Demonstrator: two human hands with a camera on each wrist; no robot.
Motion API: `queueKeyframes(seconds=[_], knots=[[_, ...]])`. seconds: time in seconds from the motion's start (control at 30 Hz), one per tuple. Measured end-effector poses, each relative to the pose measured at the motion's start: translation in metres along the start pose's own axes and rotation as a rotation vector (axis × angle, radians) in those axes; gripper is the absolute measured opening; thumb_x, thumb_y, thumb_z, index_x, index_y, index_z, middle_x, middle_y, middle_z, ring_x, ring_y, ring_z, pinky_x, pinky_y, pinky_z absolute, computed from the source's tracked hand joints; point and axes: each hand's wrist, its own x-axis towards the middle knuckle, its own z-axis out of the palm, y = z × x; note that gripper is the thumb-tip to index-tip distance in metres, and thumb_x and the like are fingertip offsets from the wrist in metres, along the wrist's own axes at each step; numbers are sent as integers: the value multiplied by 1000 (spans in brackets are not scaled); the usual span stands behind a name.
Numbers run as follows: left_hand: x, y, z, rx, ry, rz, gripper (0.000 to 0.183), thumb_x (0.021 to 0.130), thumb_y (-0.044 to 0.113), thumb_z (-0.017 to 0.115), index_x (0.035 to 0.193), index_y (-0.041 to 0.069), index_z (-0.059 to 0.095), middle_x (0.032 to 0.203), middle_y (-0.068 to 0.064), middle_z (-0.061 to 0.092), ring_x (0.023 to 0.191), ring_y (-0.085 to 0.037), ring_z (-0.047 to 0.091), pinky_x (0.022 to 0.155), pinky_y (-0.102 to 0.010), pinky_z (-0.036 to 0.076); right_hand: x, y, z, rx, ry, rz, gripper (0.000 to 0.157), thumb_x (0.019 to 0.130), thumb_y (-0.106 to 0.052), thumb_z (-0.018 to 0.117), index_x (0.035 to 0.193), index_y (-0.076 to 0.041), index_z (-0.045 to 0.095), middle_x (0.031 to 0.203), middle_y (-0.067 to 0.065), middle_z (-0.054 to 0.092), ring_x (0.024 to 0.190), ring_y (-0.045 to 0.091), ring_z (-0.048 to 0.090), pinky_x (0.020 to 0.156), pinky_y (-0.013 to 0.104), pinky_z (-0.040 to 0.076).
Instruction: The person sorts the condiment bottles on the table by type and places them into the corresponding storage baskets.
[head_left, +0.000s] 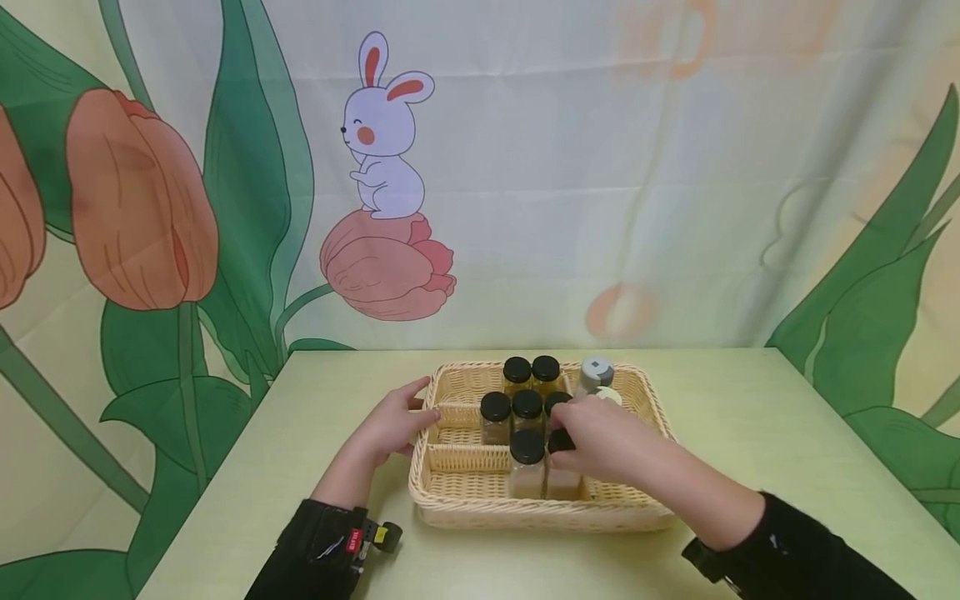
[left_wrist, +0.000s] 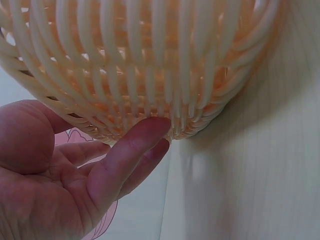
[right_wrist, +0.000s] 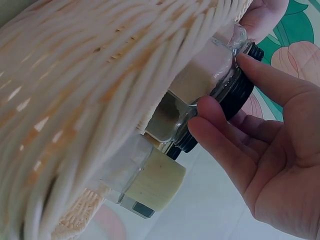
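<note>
A shallow woven basket (head_left: 510, 517) with compartments stands on the table and holds several glass jars with black lids. My left hand (head_left: 397, 422) holds the basket's left rim, thumb over the edge; in the left wrist view its fingers (left_wrist: 132, 157) touch the outer weave. With its fingertips my right hand (head_left: 611, 437) pinches the black lid of a spice jar (head_left: 562, 483) in the front row. That jar has pale contents and stands beside a similar jar (head_left: 527, 477). In the right wrist view the pinched lid (right_wrist: 236, 95) shows between thumb and fingers.
Behind the right hand are a grey-capped jar (head_left: 597, 373) and a jar with a pale yellow lid (right_wrist: 157, 182). More black-lidded jars (head_left: 495, 417) stand in the middle and back rows. A printed cloth (head_left: 525, 208) hangs behind the table (head_left: 300, 433).
</note>
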Motion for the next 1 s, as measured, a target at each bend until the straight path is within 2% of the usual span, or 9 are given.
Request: queueKeyframes(seconds=[0.47, 0.8, 1.0], knots=[[0, 1, 1, 5, 3, 5, 70, 101, 16, 65, 162, 18, 31, 144, -28, 48, 86, -29, 73, 59, -43, 62, 0, -2, 0, -55, -12, 5, 33, 79, -27, 89, 100, -12, 68, 84, -5, 65, 71, 9, 59, 62, 28, 53], [0, 1, 0, 5, 3, 5, 70, 101, 16, 65, 162, 18, 31, 145, -28, 48, 86, -29, 74, 59, -43, 62, -3, -1, -2, -56, -36, -14, 37, 76, -24, 91, 104, -11, 70, 92, -2, 66, 79, 13, 62, 69, 33, 56], [0, 1, 1, 2, 0, 9, 70, 101, 15, 64, 162, 17, 30, 145, -29, 48, 87, -29, 74, 59, -44, 62, -4, 0, -1, -86, -50, -15, 41, 77, -28, 90, 109, -11, 70, 94, -2, 66, 80, 15, 62, 71, 35, 56]])
